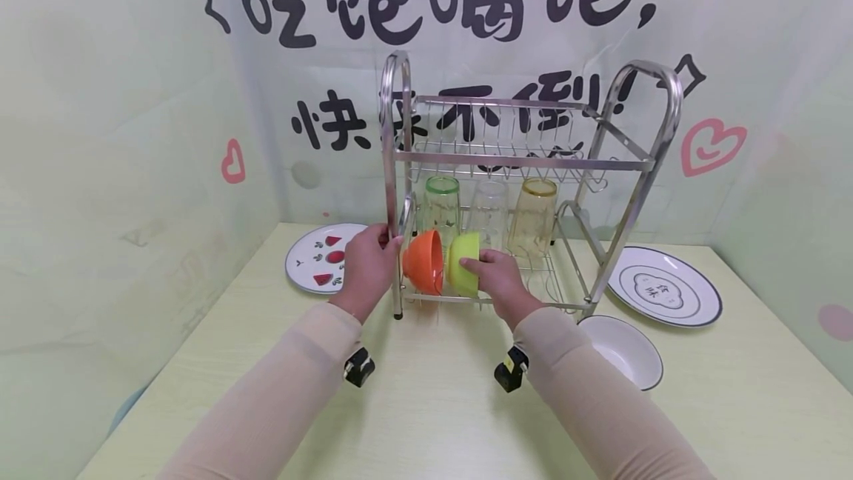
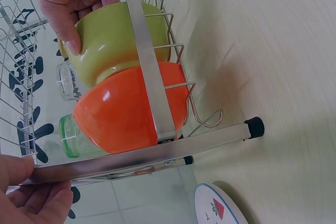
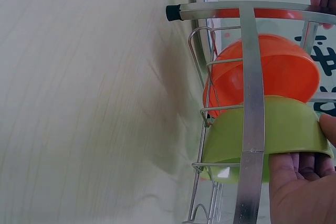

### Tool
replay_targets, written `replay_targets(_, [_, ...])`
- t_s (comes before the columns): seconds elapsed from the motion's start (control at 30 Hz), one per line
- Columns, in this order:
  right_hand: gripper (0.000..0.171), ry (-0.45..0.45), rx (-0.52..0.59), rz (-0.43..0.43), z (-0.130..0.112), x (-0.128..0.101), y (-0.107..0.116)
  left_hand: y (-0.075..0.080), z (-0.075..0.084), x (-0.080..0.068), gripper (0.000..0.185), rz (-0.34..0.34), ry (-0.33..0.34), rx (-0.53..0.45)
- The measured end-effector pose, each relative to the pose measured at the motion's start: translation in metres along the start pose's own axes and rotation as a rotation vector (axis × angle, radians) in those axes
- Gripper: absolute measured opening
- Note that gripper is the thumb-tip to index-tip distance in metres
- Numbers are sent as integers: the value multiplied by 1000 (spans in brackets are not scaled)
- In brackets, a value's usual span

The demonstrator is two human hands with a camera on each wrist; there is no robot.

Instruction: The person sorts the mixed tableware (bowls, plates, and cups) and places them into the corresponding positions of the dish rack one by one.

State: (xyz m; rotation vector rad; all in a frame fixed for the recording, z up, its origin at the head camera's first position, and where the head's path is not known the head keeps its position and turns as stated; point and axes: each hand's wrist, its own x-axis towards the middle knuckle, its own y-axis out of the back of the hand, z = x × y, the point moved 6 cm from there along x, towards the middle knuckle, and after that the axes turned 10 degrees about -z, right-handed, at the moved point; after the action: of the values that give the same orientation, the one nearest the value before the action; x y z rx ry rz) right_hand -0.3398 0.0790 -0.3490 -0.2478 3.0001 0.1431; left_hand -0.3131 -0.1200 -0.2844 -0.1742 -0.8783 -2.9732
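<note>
My left hand point(image 1: 368, 269) grips the left post of the metal dish rack point(image 1: 389, 147), thumb on one side and fingers on the other. On the rack's lower shelf an orange bowl point(image 1: 421, 264) stands on its side, its opening turned to the right. Beside it is a yellow-green bowl point(image 1: 463, 277), tilted the same way. My right hand point(image 1: 504, 281) holds this bowl by its rim, the thumb outside and the fingers inside. In the right wrist view the two bowls sit close together behind the front bar point(image 3: 253, 87).
Behind the bowls stand a green glass point(image 1: 443, 202), a clear glass point(image 1: 489, 206) and an amber glass point(image 1: 533, 217), upside down. A fruit-patterned plate point(image 1: 313, 258) lies left of the rack. Right of it are a white plate point(image 1: 696, 295) and a white bowl point(image 1: 626, 350).
</note>
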Motion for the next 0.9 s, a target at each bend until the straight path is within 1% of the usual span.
replay_targets(0.3, [36, 4, -10, 20, -1, 3, 0, 1, 2, -1, 30, -5, -7, -11])
replay_targets(0.73, [36, 7, -4, 9, -2, 2, 0, 0, 2, 0, 28, 5, -7, -10])
replay_targets(0.9, [39, 3, -9, 5, -1, 2, 0, 1, 2, -1, 29, 16, -23, -5])
